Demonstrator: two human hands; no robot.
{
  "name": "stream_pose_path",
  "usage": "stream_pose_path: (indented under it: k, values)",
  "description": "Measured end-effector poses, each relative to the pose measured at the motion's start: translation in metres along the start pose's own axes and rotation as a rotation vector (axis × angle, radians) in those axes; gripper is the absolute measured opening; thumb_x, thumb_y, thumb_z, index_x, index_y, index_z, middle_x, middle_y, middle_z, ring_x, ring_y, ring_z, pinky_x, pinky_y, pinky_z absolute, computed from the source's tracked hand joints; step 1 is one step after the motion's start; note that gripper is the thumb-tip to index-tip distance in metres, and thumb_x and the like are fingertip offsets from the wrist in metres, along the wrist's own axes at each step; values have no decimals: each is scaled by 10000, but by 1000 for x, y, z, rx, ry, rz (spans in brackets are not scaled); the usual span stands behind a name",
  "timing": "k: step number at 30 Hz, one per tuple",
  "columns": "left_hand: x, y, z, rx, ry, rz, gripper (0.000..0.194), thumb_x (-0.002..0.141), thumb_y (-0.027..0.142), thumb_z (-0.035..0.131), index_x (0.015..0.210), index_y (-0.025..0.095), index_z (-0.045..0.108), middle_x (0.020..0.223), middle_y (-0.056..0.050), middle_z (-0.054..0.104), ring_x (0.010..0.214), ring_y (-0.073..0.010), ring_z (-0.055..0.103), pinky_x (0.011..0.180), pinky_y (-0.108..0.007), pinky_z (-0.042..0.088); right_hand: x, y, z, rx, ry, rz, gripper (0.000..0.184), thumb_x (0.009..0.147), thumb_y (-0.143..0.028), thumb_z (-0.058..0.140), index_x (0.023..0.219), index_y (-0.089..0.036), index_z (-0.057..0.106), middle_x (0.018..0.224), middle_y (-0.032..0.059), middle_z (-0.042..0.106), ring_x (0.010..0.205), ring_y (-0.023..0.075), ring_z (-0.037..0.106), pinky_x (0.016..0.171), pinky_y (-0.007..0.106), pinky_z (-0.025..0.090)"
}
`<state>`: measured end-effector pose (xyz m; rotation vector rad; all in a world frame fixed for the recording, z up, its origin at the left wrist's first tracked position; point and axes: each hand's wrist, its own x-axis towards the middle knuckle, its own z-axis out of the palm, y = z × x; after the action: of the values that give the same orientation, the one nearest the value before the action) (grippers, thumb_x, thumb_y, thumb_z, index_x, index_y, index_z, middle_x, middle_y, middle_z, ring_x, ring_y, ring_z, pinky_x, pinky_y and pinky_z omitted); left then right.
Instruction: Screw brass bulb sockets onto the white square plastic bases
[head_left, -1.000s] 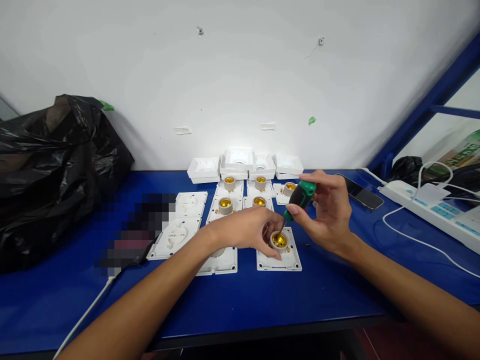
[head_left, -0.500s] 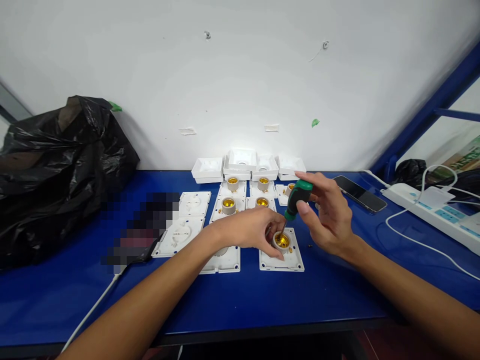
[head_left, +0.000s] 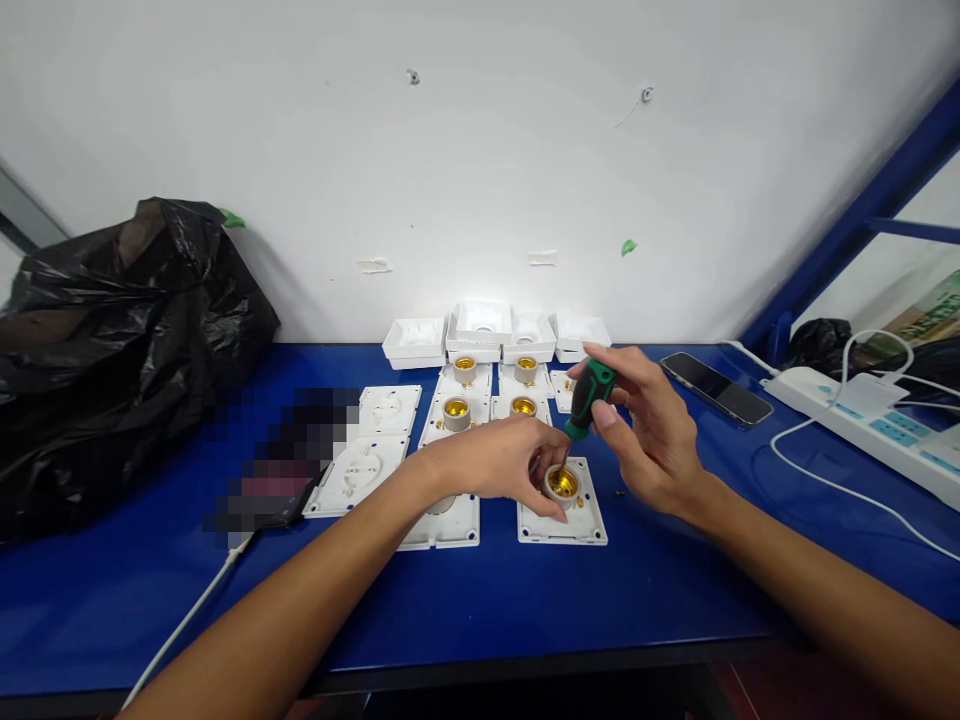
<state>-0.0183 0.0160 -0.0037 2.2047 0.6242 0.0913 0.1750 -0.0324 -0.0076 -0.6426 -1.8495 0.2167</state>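
My right hand (head_left: 646, 425) grips a green-and-black screwdriver (head_left: 591, 396) by its handle, the fingers along the top and the thumb at the side. Its shaft slants down into a brass-lined lamp socket (head_left: 562, 484), which sits on a square white base plate (head_left: 540, 527). My left hand (head_left: 521, 462) is curled round the left side of that socket, thumb in front and fingers behind, partly hidden. A small dark screw (head_left: 619, 492) lies on the blue table just right of the plate.
Several plates with sockets (head_left: 457, 412) stand behind my left forearm, with white covers (head_left: 415, 340) along the wall. Bare white plates (head_left: 358, 470) lie to the left, near a black bag (head_left: 127, 350). A phone (head_left: 716, 389) and power strip (head_left: 877, 420) lie right.
The screwdriver handle and my right hand have shifted slightly left, and the handle stands a little more upright. My left hand stays on the socket.
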Motion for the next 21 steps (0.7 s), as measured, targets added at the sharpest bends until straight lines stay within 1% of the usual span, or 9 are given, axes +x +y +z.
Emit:
stream_pose_path:
  k: [4, 6, 9, 10, 13, 15, 17, 18, 21]
  values:
    - [-1, 2, 0, 5, 12, -2, 470, 723, 570, 809, 710, 214, 503, 635, 46, 546, 576, -117, 487, 532, -291, 325, 0, 1, 0, -67, 77, -75, 575, 873, -159, 703, 1377, -402, 565, 1068, 40, 577, 940, 211, 556, 608, 326, 536]
    - [-1, 2, 0, 15, 13, 0, 480, 720, 580, 809, 696, 212, 502, 633, 45, 545, 574, -115, 484, 524, -290, 323, 0, 0, 0, -60, 75, -61, 545, 896, -150, 669, 1376, -389, 570, 1075, 44, 589, 942, 211, 563, 612, 328, 536]
    - [-1, 3, 0, 15, 7, 0, 495, 715, 589, 810, 678, 211, 492, 619, 46, 542, 560, -112, 476, 516, -290, 323, 0, 0, 0, -6, 23, -6, 512, 961, -158, 549, 1427, -370, 524, 1134, 62, 604, 982, 223, 592, 640, 356, 558]
    - [-1, 2, -1, 10, 8, 3, 494, 718, 589, 808, 683, 212, 491, 622, 47, 543, 563, -113, 479, 516, -290, 326, 0, 0, 0, -6, 25, -13, 513, 956, -173, 566, 1425, -376, 522, 1132, 62, 604, 988, 229, 591, 643, 361, 561]
    - [-1, 2, -1, 6, 19, 9, 487, 713, 585, 813, 704, 214, 498, 646, 45, 555, 580, -118, 497, 515, -288, 333, 0, 0, 1, -73, 91, -58, 537, 885, -190, 695, 1363, -399, 569, 1080, 46, 602, 962, 228, 568, 632, 355, 553]
    - [-1, 1, -1, 12, 12, 4, 482, 713, 582, 813, 704, 213, 503, 647, 42, 561, 574, -117, 493, 515, -291, 331, 1, 0, 1, -69, 95, -46, 514, 902, -166, 663, 1358, -389, 581, 1069, 44, 604, 942, 218, 569, 631, 353, 545]
    - [0, 1, 0, 14, 0, 0, 482, 716, 580, 810, 694, 211, 501, 634, 42, 557, 563, -115, 484, 520, -293, 326, 1, 0, 2, -19, 57, -20, 506, 943, -140, 580, 1394, -369, 560, 1090, 49, 613, 942, 210, 581, 656, 364, 542]
    - [0, 1, 0, 11, -2, 1, 483, 721, 579, 807, 691, 210, 496, 630, 43, 552, 563, -114, 482, 524, -293, 326, 1, 0, 2, 2, 45, -18, 515, 947, -136, 571, 1408, -364, 549, 1098, 48, 615, 945, 208, 583, 668, 368, 538]
    - [0, 0, 0, 2, 6, 9, 484, 726, 572, 806, 694, 210, 487, 637, 45, 538, 577, -114, 485, 538, -290, 326, 0, 1, 3, -15, 85, -65, 577, 880, -138, 693, 1388, -376, 559, 1067, 28, 617, 918, 200, 571, 665, 353, 520]
